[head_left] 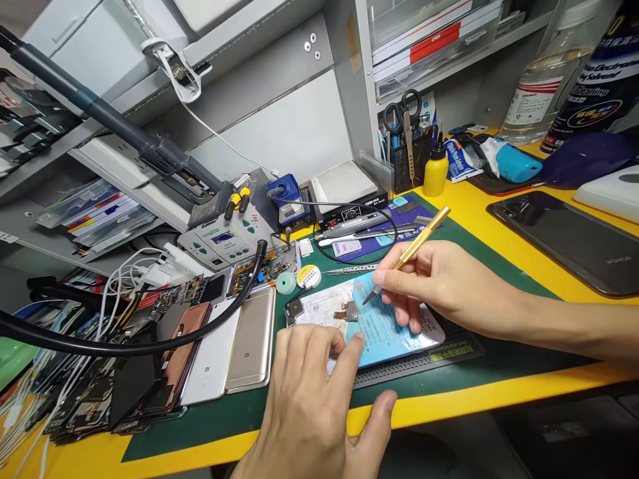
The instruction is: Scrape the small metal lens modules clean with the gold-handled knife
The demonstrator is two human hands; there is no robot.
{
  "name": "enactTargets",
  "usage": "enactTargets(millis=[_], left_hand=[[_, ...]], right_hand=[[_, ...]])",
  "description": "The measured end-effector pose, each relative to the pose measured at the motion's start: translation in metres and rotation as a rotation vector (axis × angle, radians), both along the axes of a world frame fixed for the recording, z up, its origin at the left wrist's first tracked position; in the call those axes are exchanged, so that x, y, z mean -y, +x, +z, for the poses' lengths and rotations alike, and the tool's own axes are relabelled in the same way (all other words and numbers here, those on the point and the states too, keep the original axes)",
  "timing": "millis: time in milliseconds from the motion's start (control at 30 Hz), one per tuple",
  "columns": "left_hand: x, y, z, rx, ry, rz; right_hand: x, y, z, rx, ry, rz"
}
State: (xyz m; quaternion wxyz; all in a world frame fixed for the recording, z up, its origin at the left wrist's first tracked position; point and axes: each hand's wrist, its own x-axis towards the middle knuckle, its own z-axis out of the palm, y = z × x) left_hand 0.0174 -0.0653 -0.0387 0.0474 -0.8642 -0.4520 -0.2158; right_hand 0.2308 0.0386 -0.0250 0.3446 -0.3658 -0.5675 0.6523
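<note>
My right hand point(434, 283) grips a gold-handled knife point(422, 241), its dark tip pointing down over a light blue printed sheet or pad point(387, 332). Just left of the tip, a small metal part with a brown flex cable point(352, 311) lies on the pad. My left hand point(319, 389) rests at the pad's lower left edge, thumb apart and fingers spread and bent, holding nothing that shows. A small black camera-like part point(295, 307) sits at the pad's upper left corner, beyond those fingers.
Gold point(252, 339) and white phones point(207, 356) lie at left beside stacked phone parts point(124, 372). A black hose point(200, 336) arches over them. Tweezers point(352, 269), a solder reel point(308, 276) and a yellow bottle point(436, 174) stand or lie behind the pad; a large dark phone point(569, 243) is at right.
</note>
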Motion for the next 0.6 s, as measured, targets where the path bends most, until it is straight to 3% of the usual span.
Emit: enactTargets(millis=[367, 600], left_hand=[[-0.004, 0.013, -0.004, 0.128, 0.075, -0.039], [-0.005, 0.018, -0.010, 0.085, 0.073, -0.064]], right_hand=[[-0.002, -0.003, 0.004, -0.033, -0.017, -0.014], [-0.002, -0.002, 0.003, -0.038, -0.023, -0.019]])
